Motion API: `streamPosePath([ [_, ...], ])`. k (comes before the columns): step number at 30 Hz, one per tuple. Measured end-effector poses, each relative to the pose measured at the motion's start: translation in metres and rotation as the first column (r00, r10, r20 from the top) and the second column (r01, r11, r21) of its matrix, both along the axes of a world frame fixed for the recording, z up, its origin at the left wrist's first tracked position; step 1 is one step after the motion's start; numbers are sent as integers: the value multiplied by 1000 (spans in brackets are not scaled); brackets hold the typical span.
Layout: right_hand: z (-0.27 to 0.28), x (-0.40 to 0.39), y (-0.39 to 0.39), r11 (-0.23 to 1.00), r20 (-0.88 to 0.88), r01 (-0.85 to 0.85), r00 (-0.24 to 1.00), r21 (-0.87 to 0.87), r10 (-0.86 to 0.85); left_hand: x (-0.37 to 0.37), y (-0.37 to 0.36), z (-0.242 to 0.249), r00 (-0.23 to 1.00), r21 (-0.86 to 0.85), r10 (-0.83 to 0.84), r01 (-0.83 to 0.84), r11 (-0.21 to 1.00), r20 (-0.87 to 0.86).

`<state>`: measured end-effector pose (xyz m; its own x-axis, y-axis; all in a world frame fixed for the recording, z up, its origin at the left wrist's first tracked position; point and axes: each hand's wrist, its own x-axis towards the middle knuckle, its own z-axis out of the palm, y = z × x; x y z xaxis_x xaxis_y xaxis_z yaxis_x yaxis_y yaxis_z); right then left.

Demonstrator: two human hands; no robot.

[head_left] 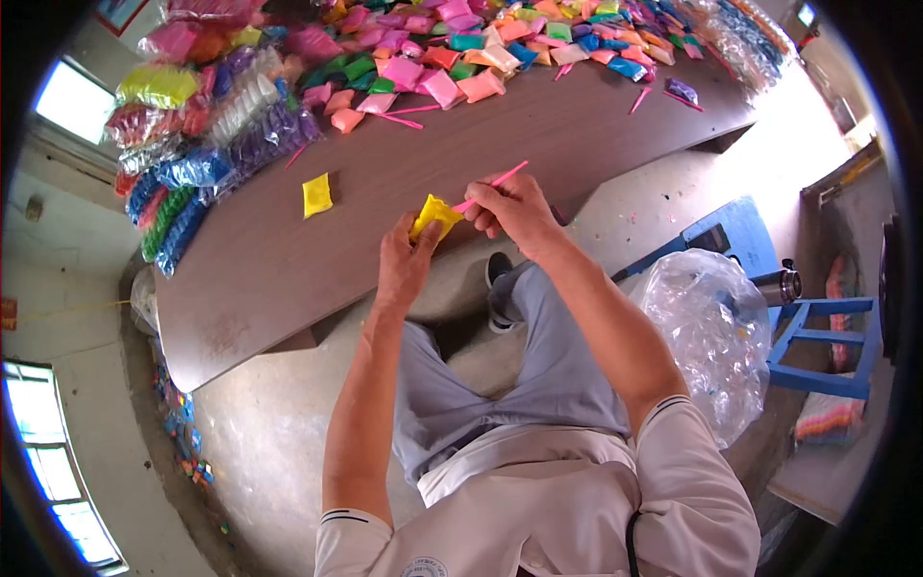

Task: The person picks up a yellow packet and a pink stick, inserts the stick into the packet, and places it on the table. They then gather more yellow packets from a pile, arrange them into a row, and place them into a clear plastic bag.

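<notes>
My left hand (407, 252) is closed on a small yellow packet (436, 217), held up at the table's near edge. In my right hand (514, 210) is a thin pink plastic stick (510, 174). Its lower end meets the packet's right side, while the upper end sticks out past my fingers. A second yellow packet (316, 195) lies flat on the brown table (240, 279), to the left of my hands. Several loose pink sticks (409, 111) rest farther back on the tabletop, beside the pile of packets.
Many colourful packets (442, 87) are heaped along the table's far side. Clear bags of coloured items (197, 168) are stacked at the left. To my right are a big clear plastic bag (707, 327), a blue stool (827, 375) and a dark metal flask (777, 287).
</notes>
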<state>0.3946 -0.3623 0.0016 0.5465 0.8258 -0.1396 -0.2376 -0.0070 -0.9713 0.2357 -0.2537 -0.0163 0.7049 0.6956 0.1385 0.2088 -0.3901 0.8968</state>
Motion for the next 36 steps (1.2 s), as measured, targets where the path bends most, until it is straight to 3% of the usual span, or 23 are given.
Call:
streamPosePath([
  [3, -3, 2, 3, 1000, 13, -25, 1000, -10, 25, 0, -3, 3, 999, -25, 13, -14, 1000, -45],
  [5, -4, 4, 7, 999, 17, -52, 998, -4, 52, -1, 2, -3, 999, 47, -11, 13, 999, -35],
  [10, -4, 3, 21, 985, -123, -148, 980, 86, 158, -2, 2, 1, 997, 35, -49, 51, 998, -51],
  [13, -8, 0, 27, 988, -271, -120, 952, 96, 142, -3, 1, 7, 995, 60, -43, 49, 997, -87],
  [19, -10, -4, 29, 991, -379, -59, 920, 118, 100, -2, 6, -2, 995, 40, -27, 31, 999, -91],
  [26, -8, -3, 27, 989, -384, -64, 917, 132, 110, 0, 8, -5, 998, 57, -32, 36, 998, -57],
  [30, -5, -4, 24, 999, -231, -42, 972, 12, 44, -1, 2, 3, 999, 8, -32, 32, 999, -18],
  [33, -2, -4, 24, 999, -165, -34, 986, -34, 28, 1, 1, 2, 993, 2, -32, 32, 999, -110],
  [36, -4, -4, 27, 997, -154, -71, 986, -17, 67, 1, 3, -10, 999, 124, -27, 31, 992, -33],
])
